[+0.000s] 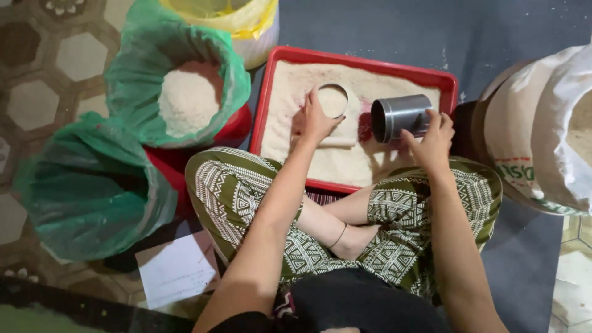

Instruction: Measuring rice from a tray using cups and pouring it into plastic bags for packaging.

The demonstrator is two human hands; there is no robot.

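Observation:
A red tray (266,98) full of white rice lies on the floor in front of my crossed legs. My left hand (316,117) holds a small clear plastic bag (336,111) upright in the rice, its mouth open and rice inside. My right hand (435,139) grips a grey metal cup (398,116), tipped on its side with its open mouth facing left toward the bag. The cup hovers just above the rice near the tray's right side.
A green bag (179,68) holding rice sits in a red bucket at the left, a second green bag (86,185) below it. A yellow-lined container (240,21) stands behind the tray. A large white sack (542,142) stands at the right. White paper (176,268) lies by my knee.

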